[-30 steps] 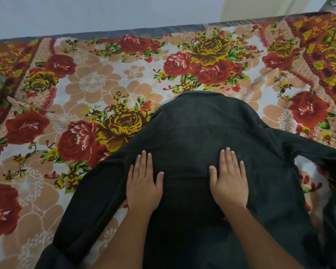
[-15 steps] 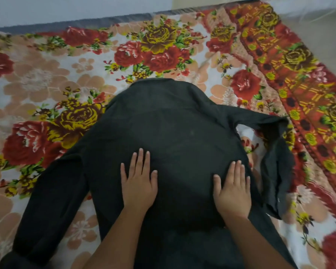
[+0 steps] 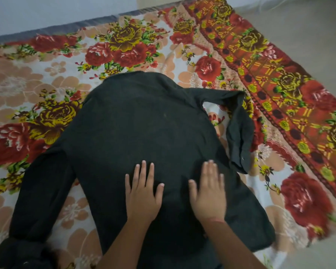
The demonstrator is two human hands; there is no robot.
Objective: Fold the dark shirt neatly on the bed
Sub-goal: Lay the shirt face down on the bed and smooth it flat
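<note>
Closer to the left hand [image 3: 143, 193] the right hand [image 3: 208, 193] is now laid. Both are pressed flat on the dark shirt [image 3: 144, 117], fingers straight, nothing grasped. The shirt is spread on the floral bedsheet [image 3: 47, 74]. A crumpled sleeve [image 3: 239, 131] is seen at three o'clock, and a straight sleeve [image 3: 41, 191] is stretched toward eight o'clock.
</note>
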